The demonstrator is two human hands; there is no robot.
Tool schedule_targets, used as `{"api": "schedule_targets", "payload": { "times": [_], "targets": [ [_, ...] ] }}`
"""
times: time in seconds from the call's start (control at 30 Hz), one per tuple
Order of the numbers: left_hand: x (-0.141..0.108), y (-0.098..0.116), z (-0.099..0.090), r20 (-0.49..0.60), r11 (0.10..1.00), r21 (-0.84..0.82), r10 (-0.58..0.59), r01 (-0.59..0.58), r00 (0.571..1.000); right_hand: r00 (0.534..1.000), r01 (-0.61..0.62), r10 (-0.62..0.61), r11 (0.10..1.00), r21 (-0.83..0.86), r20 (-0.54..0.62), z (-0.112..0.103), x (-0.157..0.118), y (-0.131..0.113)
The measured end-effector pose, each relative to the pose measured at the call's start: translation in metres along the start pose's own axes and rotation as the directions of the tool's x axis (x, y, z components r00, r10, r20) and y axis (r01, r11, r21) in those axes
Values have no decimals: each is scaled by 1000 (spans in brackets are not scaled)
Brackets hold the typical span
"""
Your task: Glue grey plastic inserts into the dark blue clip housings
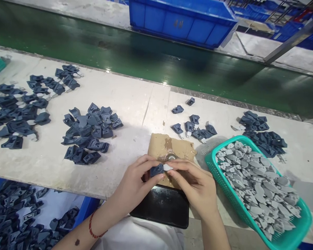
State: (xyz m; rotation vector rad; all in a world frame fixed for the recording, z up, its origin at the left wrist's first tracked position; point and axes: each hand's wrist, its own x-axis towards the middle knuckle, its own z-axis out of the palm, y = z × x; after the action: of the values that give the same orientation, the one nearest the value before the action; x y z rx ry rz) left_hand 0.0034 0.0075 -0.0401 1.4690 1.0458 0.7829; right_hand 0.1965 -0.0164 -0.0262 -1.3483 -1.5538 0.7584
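Between the thumb and fingers of my left hand is a dark blue-grey plastic part. My right hand pinches a small light-grey plastic piece, its end against the dark part's right side. Whether the two are joined I cannot tell. Both hands are over a tan cardboard pad, where a small round metal ring shows just beyond my fingers. Below the hands lies a black, phone-like slab with a glossy face.
A teal basket full of light-grey pieces stands at right. Dark parts lie in piles at left, beyond the pad and far right. A blue bin of dark parts is lower left. Behind runs a green conveyor belt with a blue crate beyond.
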Motion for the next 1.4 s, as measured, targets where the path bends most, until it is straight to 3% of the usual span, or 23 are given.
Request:
{"api": "schedule_targets", "payload": {
  "times": [0.47,0.7,0.9,1.0,1.4],
  "targets": [
    [-4,-5,-2,29,999,-1,33,-33,999,999,24,-23,999,-24,32,6,-1,-1],
    [-5,-2,-1,-32,997,-66,29,-31,999,993,96,-89,992,-84,79,1,-3,-8],
    [-3,-2,-1,-75,996,-63,52,-57,996,967,203,-117,888,-412,226,3,-5,-20],
    [-4,-1,0,-120,994,-48,91,-98,989,964,238,-134,821,-520,230,13,-5,-25],
    [-3,6,-3,-123,996,-42,69,-75,990,958,286,-243,731,-620,155,34,3,-24]
  ]
}}
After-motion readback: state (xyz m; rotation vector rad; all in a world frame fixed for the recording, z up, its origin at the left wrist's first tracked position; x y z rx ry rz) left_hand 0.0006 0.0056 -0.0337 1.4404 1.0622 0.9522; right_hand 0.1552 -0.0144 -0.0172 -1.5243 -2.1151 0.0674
